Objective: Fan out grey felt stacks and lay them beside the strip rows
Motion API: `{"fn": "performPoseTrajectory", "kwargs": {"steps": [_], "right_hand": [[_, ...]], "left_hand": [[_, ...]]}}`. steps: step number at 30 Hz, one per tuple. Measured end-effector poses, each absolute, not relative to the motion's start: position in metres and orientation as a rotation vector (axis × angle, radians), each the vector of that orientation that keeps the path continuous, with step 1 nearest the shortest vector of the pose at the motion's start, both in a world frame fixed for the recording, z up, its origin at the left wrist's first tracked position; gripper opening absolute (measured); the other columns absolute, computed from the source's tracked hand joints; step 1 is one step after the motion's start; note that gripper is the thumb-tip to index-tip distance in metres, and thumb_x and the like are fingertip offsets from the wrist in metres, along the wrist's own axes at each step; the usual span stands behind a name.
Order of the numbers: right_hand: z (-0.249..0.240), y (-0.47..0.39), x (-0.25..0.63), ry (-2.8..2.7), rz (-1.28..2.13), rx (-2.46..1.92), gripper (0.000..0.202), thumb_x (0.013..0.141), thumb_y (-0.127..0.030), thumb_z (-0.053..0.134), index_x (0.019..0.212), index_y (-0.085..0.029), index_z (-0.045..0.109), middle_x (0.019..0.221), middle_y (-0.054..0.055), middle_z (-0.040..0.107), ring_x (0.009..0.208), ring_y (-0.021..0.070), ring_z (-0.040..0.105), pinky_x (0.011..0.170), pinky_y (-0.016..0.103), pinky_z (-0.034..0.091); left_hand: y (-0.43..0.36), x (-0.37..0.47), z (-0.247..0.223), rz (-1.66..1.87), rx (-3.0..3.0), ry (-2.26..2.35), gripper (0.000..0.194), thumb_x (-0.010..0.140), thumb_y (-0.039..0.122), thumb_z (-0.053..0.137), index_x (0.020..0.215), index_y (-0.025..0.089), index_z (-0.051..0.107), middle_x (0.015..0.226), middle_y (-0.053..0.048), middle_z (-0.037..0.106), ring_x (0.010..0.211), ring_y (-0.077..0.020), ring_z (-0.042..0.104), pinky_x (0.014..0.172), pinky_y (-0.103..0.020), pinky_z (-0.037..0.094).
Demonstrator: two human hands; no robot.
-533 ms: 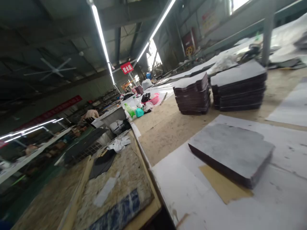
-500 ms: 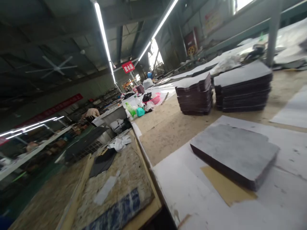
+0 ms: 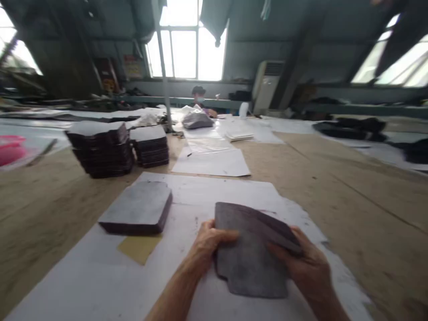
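Panels (image 3: 254, 272), left hand (image 3: 207, 243) gripping one side, right hand (image 3: 309, 263) opposite

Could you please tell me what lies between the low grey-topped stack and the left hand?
In the head view, only white paper with small dark marks lies between the low grey-topped stack and the left hand.

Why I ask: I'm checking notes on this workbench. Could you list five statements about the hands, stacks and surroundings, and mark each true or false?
1. The left hand and right hand both grasp dark grey material. True.
2. A tan piece shows at the near edge of the low grey stack. True.
3. The low grey stack lies right of both hands. False: it lies to their left.
4. The taller stacks stand on the white sheet. False: the taller stacks stand on brown tabletop.
5. Something pink shows at the left edge. True.
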State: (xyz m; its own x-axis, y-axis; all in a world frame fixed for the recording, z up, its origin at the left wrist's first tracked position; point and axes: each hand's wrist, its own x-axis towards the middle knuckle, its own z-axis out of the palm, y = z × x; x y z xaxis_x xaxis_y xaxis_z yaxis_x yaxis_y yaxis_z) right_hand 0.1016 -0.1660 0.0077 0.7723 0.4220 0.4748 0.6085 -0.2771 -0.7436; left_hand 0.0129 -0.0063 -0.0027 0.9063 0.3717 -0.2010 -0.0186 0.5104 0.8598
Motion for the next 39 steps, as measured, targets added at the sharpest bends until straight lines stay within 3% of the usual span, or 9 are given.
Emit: {"fn": "performPoseTrajectory", "kwargs": {"steps": [3,9,17,22,24,30,32,36,39], "right_hand": [[0.007,-0.181,0.108,-0.719,-0.082,-1.839,0.026,0.065,-0.039,0.066,0.082,-0.019,0.065,0.083,0.002,0.061,0.073,0.0163,0.056,0.064,0.024,0.048],[0.001,-0.176,0.111,-0.230,0.809,-1.244,0.040,0.064,-0.042,0.068,0.089,-0.011,0.062,0.078,0.009,0.065,0.070,0.0236,0.061,0.065,0.034,0.050],[0.007,-0.177,0.101,-0.875,-0.188,-1.651,0.026,0.062,-0.029,0.069,0.086,-0.018,0.068,0.082,0.003,0.066,0.077,0.0181,0.060,0.073,0.027,0.049],[0.007,-0.175,0.107,-0.236,0.707,-1.361,0.039,0.063,-0.043,0.070,0.086,-0.012,0.062,0.075,0.007,0.065,0.065,0.0211,0.061,0.059,0.031,0.051],[0.006,-0.175,0.106,-0.183,0.746,-1.332,0.041,0.061,-0.044,0.070,0.082,-0.010,0.061,0.076,0.008,0.065,0.066,0.0231,0.061,0.060,0.033,0.051],[0.004,-0.176,0.098,-0.986,-0.355,-1.682,0.020,0.068,-0.027,0.064,0.086,-0.018,0.067,0.084,0.003,0.066,0.082,0.0191,0.060,0.077,0.029,0.049],[0.004,-0.175,0.100,-0.863,-0.179,-1.699,0.022,0.068,-0.029,0.066,0.086,-0.017,0.066,0.081,0.003,0.066,0.077,0.0190,0.061,0.073,0.030,0.050],[0.006,-0.175,0.107,-0.280,0.693,-1.379,0.041,0.064,-0.043,0.068,0.089,-0.012,0.060,0.081,0.009,0.065,0.070,0.0231,0.061,0.063,0.034,0.051],[0.006,-0.176,0.106,-0.306,0.580,-1.465,0.039,0.062,-0.043,0.070,0.083,-0.012,0.060,0.077,0.008,0.064,0.068,0.0223,0.060,0.063,0.033,0.050]], "left_hand": [[-0.003,0.015,-0.008,0.248,1.069,0.393,0.035,0.057,0.026,0.073,0.085,0.008,0.063,0.080,-0.010,0.067,0.068,-0.0214,0.061,0.062,-0.031,0.050],[-0.005,0.007,-0.002,0.462,1.421,0.252,0.024,0.056,0.020,0.074,0.079,0.014,0.069,0.077,-0.001,0.067,0.075,-0.0157,0.058,0.070,-0.022,0.046],[-0.007,0.014,-0.005,0.207,1.033,0.370,0.036,0.057,0.034,0.073,0.082,0.009,0.065,0.071,-0.009,0.066,0.063,-0.0188,0.059,0.061,-0.029,0.049],[-0.006,0.013,-0.005,0.467,1.453,0.349,0.023,0.063,0.029,0.071,0.080,0.015,0.067,0.073,0.001,0.065,0.068,-0.0121,0.055,0.063,-0.020,0.043],[-0.006,0.012,-0.005,0.535,1.527,0.329,0.019,0.062,0.024,0.072,0.079,0.015,0.068,0.073,0.002,0.065,0.070,-0.0111,0.054,0.066,-0.018,0.042],[-0.007,0.011,-0.003,0.198,0.995,0.315,0.028,0.059,0.028,0.073,0.079,0.010,0.064,0.069,-0.007,0.065,0.061,-0.0170,0.059,0.059,-0.027,0.049],[-0.007,0.012,-0.003,0.254,1.068,0.346,0.028,0.060,0.029,0.073,0.079,0.011,0.064,0.071,-0.005,0.066,0.062,-0.0153,0.058,0.059,-0.025,0.048],[-0.008,0.012,-0.002,0.463,1.409,0.352,0.021,0.063,0.028,0.072,0.079,0.015,0.066,0.074,0.002,0.064,0.067,-0.0095,0.053,0.062,-0.017,0.043],[-0.008,0.012,-0.001,0.486,1.407,0.343,0.022,0.060,0.024,0.073,0.079,0.014,0.067,0.075,0.001,0.064,0.069,-0.0103,0.054,0.064,-0.018,0.043]]}}
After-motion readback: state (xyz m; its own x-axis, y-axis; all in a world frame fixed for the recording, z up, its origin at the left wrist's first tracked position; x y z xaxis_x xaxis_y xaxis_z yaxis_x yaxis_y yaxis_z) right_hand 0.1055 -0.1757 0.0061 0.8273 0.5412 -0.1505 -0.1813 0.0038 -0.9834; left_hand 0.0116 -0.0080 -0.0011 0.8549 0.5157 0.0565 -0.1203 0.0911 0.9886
